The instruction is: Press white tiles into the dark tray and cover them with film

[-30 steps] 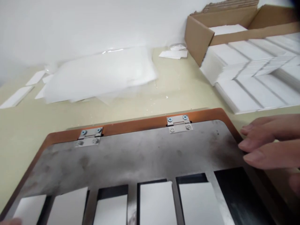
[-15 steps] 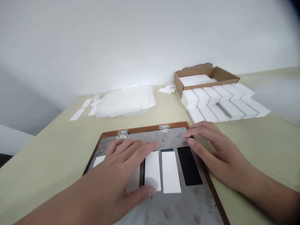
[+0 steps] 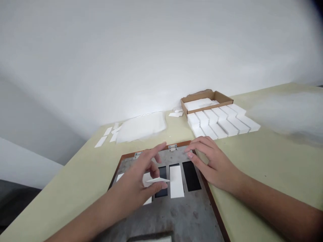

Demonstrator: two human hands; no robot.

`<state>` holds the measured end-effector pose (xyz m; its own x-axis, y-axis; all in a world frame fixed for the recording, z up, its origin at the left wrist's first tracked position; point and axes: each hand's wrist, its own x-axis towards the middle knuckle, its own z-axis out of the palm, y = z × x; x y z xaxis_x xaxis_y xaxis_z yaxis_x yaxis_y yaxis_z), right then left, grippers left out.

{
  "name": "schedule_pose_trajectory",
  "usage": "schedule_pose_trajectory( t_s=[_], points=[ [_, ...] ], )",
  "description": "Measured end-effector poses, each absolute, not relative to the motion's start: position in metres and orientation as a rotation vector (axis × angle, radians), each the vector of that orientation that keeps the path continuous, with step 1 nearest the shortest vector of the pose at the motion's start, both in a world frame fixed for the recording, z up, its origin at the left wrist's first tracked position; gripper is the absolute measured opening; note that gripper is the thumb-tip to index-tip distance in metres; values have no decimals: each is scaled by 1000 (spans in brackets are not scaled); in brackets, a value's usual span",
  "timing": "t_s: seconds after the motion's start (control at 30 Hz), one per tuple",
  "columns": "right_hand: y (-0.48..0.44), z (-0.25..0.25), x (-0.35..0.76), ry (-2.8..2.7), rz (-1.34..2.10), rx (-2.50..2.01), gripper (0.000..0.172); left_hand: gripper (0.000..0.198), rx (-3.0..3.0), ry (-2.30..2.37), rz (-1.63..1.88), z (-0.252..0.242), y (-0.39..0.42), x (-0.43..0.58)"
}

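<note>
A grey metal plate (image 3: pixel 184 211) with rectangular slots lies hinged on a brown board (image 3: pixel 213 210) on the table. My left hand (image 3: pixel 141 179) hovers over the slots and pinches a thin white card (image 3: pixel 157 180) between thumb and fingers, lifted out of a slot that now shows black. One white card (image 3: pixel 176 181) still lies in the slot to its right, and the rightmost slot (image 3: pixel 191 175) is black. My right hand (image 3: pixel 212 161) rests flat on the plate's far right corner, fingers stretched out.
Rows of white card stacks (image 3: pixel 222 122) lie at the back right beside a cardboard box (image 3: pixel 205 101). A pile of clear plastic sheets (image 3: pixel 141 127) and several loose white strips (image 3: pixel 103 139) lie at the back left. A white wall rises behind the beige table (image 3: pixel 264 158).
The view has pulled back and up. My left hand came onto the slots and lifted one white card out, leaving that slot black. My right hand stayed on the plate's far right corner.
</note>
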<state>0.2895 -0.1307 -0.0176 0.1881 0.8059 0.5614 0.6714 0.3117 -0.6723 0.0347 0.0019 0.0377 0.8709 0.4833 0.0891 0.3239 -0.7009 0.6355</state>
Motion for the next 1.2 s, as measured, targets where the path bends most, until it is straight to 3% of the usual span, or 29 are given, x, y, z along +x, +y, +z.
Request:
schedule_pose_trajectory(
  t_s=[0.1, 0.23, 0.3, 0.4, 0.57, 0.8, 1.1, 1.2],
  points=[
    [-137, -8, 285, -1588, 61, -1290, 15, 88, 2493, 359, 627, 43, -5, 38],
    [-150, 8, 269, -1736, -174, -1084, 39, 96, 2791, -22, 874, 56, -17, 45],
    [-156, 13, 260, -1761, -277, -1016, 44, 93, 2841, -46, 891, 59, -24, 49],
    [-163, 16, 251, -1725, -363, -987, 34, 82, 2849, 23, 898, 57, -32, 56],
    [-166, 16, 253, -1667, -349, -1014, 22, 99, 2901, -131, 939, 58, -27, 67],
    [-160, 20, 257, -1642, -370, -1031, 7, 101, 2953, -191, 903, 62, -23, 71],
    [-162, 16, 258, -1641, -365, -1003, 12, 99, 2897, -158, 836, 58, -20, 67],
    [-161, 19, 267, -1564, -374, -1059, 13, 88, 2811, -54, 780, 66, -14, 61]
  ],
)
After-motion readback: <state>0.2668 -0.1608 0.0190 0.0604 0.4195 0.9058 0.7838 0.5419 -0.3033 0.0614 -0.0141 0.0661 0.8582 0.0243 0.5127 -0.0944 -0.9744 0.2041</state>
